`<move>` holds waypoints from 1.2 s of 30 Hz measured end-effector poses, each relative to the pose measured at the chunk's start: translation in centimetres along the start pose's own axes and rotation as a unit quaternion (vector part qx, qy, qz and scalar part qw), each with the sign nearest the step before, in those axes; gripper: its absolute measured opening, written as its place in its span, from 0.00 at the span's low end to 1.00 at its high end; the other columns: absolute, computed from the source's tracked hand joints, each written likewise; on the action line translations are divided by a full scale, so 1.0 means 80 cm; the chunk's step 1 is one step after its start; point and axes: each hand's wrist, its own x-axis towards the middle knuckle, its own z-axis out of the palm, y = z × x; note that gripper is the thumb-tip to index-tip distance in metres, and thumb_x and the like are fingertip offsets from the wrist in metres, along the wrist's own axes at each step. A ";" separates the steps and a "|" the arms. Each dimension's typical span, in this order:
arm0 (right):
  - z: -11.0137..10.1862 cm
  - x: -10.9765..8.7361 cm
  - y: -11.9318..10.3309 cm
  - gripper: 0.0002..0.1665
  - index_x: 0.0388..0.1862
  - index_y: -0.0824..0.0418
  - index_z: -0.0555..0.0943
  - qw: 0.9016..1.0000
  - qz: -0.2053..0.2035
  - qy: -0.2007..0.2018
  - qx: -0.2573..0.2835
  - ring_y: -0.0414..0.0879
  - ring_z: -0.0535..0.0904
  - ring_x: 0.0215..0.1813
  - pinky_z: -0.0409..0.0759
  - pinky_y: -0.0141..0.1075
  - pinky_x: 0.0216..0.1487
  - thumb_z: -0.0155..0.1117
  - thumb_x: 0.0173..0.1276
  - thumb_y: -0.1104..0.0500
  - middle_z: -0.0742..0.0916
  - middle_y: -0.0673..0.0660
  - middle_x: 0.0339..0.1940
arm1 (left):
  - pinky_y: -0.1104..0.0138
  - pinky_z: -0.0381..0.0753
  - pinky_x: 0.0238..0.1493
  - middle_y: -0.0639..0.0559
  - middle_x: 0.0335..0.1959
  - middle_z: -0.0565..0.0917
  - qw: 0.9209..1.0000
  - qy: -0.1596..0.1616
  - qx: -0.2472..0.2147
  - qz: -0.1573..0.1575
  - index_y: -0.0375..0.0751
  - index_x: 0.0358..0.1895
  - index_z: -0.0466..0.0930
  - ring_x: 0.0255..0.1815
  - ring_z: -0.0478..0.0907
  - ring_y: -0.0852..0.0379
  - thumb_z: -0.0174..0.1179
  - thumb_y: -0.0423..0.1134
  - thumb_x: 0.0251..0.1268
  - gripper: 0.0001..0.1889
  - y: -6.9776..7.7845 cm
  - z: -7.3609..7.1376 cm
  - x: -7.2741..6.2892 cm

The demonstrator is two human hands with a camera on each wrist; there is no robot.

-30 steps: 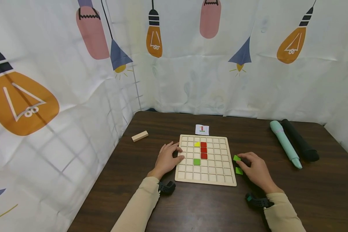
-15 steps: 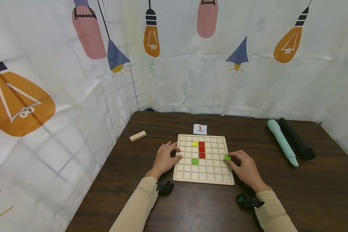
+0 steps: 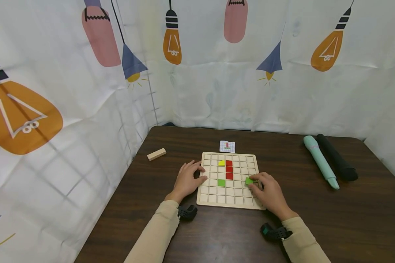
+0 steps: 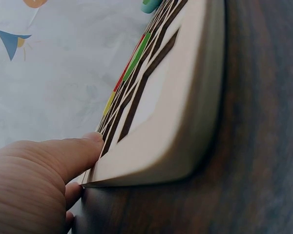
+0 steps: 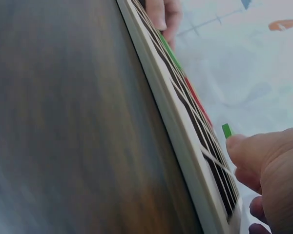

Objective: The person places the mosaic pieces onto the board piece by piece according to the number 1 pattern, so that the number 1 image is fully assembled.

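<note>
A wooden grid board [image 3: 231, 207] lies on the dark table. My left hand [image 3: 186, 181] rests at its left edge, the thumb [image 4: 83, 148] on the rim in the left wrist view. Between thumb and fingertips my right hand [image 3: 269, 191] pinches a green square tile [image 3: 248, 181] over the right columns of the grid; in the right wrist view this green tile [image 5: 226, 130] shows raised above the board. Set in the grid are a yellow piece [image 3: 221, 163] with a slanted side, a column of red tiles [image 3: 229, 169] and another green tile [image 3: 221, 182].
A small card with a printed pattern [image 3: 227, 146] lies just behind the board. To the left is a plain wooden block [image 3: 156, 154]. At the back right, a mint-green folded umbrella-like roll [image 3: 320, 162] and a black cylinder [image 3: 337, 157] lie side by side.
My right hand has carried the green tile leftward from beside the board to over its right columns. The other green tile on the table is now hidden behind that hand. The left hand stays put.
</note>
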 end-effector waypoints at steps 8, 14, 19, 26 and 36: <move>0.012 -0.001 -0.008 0.16 0.50 0.56 0.85 1.000 0.007 -0.007 0.013 0.53 0.78 0.54 0.78 0.54 0.53 0.72 0.63 0.57 0.84 0.53 0.49 | 0.50 0.43 0.78 0.52 0.70 0.70 1.000 -0.002 -0.002 0.000 0.51 0.46 0.82 0.76 0.57 0.50 0.67 0.46 0.62 0.11 0.002 0.000 0.000; 0.021 0.000 -0.016 0.16 0.49 0.56 0.86 1.000 -0.005 0.011 0.020 0.52 0.80 0.51 0.79 0.52 0.51 0.73 0.62 0.58 0.84 0.53 0.47 | 0.49 0.44 0.77 0.51 0.71 0.70 1.000 0.001 -0.006 0.004 0.51 0.46 0.82 0.76 0.57 0.49 0.67 0.46 0.62 0.11 0.000 -0.001 0.000; 0.029 0.002 -0.025 0.16 0.48 0.57 0.86 0.999 -0.021 0.015 0.026 0.51 0.81 0.51 0.81 0.51 0.50 0.74 0.60 0.59 0.85 0.53 0.47 | 0.49 0.44 0.77 0.51 0.71 0.70 1.000 0.001 -0.006 0.003 0.51 0.46 0.82 0.76 0.56 0.49 0.67 0.46 0.62 0.11 0.000 -0.001 0.000; 0.036 0.002 -0.033 0.17 0.50 0.58 0.86 0.999 -0.021 0.008 0.027 0.52 0.80 0.54 0.80 0.51 0.53 0.73 0.61 0.58 0.85 0.53 0.48 | 0.49 0.44 0.78 0.52 0.71 0.70 1.000 -0.001 -0.006 0.002 0.51 0.46 0.82 0.76 0.57 0.50 0.67 0.46 0.63 0.11 0.001 0.000 0.000; 0.045 0.010 -0.039 0.15 0.47 0.57 0.87 0.998 -0.050 0.023 0.024 0.48 0.80 0.48 0.81 0.47 0.48 0.74 0.60 0.58 0.85 0.51 0.43 | 0.51 0.43 0.78 0.52 0.71 0.69 1.000 -0.005 -0.006 0.006 0.51 0.46 0.82 0.76 0.56 0.50 0.66 0.47 0.63 0.12 -0.001 0.000 0.000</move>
